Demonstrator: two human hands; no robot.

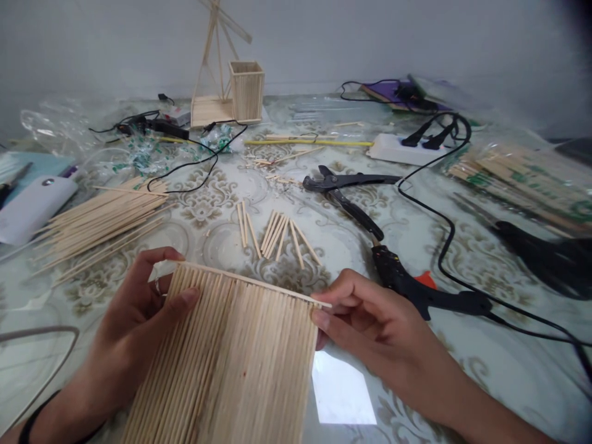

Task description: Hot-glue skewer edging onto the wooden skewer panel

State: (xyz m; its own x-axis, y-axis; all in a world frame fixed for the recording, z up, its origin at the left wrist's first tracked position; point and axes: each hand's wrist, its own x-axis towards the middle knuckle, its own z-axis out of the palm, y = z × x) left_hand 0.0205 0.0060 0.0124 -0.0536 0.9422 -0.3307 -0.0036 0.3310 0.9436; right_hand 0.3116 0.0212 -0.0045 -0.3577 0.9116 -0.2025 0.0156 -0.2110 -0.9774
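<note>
A panel of wooden sticks point(250, 357) laid side by side tilts up in front of me. Along its top edge runs a single thin crosswise stick point(259, 283). My left hand point(139, 320) grips the panel's upper left corner, thumb on the front and fingers behind. At the upper right corner my right hand point(370, 327) pinches the end of the crosswise stick against the panel. Beyond the panel lie several short cut sticks point(277, 234). A black glue gun point(416, 287) rests just past my right hand, beside black-handled cutters point(346, 191).
Long sticks point(106, 222) are heaped at left near a white device point(39, 206). Scissors point(531, 246) and bagged sticks point(522, 185) lie right. A white power strip point(407, 150) has black cables. A stick-built model with a square box point(247, 92) stands at the back.
</note>
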